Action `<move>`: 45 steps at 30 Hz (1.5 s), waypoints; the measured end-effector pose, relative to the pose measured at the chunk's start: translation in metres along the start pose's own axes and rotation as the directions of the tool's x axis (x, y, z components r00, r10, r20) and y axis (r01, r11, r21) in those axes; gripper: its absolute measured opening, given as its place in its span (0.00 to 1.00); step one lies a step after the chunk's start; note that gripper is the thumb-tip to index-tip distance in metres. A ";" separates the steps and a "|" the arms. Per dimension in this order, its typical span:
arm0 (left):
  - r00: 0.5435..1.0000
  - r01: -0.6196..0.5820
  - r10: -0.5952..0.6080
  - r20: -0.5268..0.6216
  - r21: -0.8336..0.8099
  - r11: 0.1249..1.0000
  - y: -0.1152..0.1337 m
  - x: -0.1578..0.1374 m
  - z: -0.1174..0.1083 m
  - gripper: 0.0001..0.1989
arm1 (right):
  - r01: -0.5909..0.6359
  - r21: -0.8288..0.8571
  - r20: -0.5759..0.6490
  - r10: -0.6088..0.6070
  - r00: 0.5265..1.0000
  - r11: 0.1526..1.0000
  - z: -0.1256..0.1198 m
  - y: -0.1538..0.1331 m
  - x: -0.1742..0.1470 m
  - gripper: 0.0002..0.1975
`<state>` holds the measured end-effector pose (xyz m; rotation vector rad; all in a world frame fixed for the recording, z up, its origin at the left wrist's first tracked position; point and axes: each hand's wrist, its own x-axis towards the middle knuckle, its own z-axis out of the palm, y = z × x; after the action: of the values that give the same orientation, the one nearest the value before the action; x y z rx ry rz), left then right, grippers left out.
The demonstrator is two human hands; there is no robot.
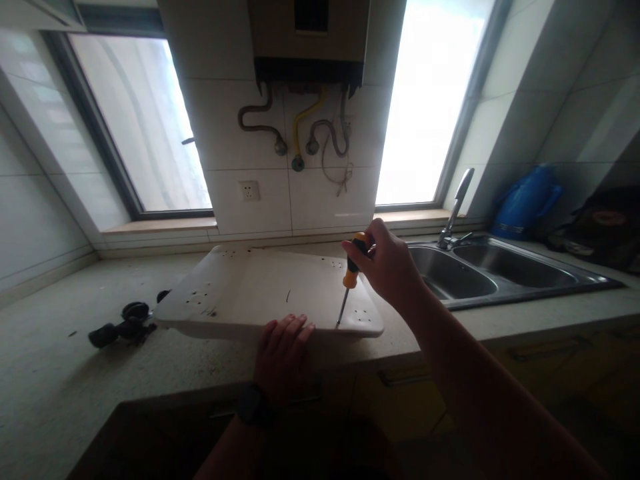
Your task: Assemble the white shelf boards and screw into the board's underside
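Note:
A white board-like panel (260,280) with rounded corners and small holes near its corners lies on the countertop. My right hand (393,257) grips a yellow and black screwdriver (352,277) by its handle. The shaft slants down, and its tip meets the panel close to the front edge, left of the front right holes. Whether a screw sits under the tip is too small to tell. Over the panel's front edge rests my left hand (285,343), fingers laid out flat on the surface, with a dark watch on the wrist.
Black caster-like parts (123,325) lie left of the panel on the countertop (65,373). A double steel sink (500,300) with a faucet (454,213) is at the right, a blue jug (527,200) behind it. A water heater (309,40) with pipes hangs on the wall.

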<state>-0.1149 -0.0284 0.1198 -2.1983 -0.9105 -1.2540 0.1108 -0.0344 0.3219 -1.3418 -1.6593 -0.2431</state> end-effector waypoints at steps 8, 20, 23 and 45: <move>1.000 -0.016 0.016 0.001 0.010 1.000 0.002 0.002 0.000 0.16 | -0.036 -0.004 -0.031 0.036 0.999 0.999 0.001 0.009 -0.009 0.17; 0.993 0.103 -0.099 0.061 -0.065 0.992 0.013 0.015 -0.014 0.15 | -0.045 0.155 -0.017 0.048 0.999 0.987 0.008 0.019 -0.027 0.19; 0.974 0.149 -0.136 0.181 -0.063 0.987 0.017 0.032 -0.027 0.09 | -0.018 0.127 0.007 0.017 1.000 0.992 0.005 0.017 -0.029 0.24; 0.745 0.632 -0.061 0.664 -0.675 0.380 0.018 0.129 0.005 0.20 | 0.025 0.196 0.103 -0.046 0.994 0.980 -0.005 0.012 -0.013 0.18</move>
<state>-0.0507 0.0043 0.2290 -3.5125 -1.1769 -1.5571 0.1227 -0.0414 0.3102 -1.1968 -1.7495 -0.0281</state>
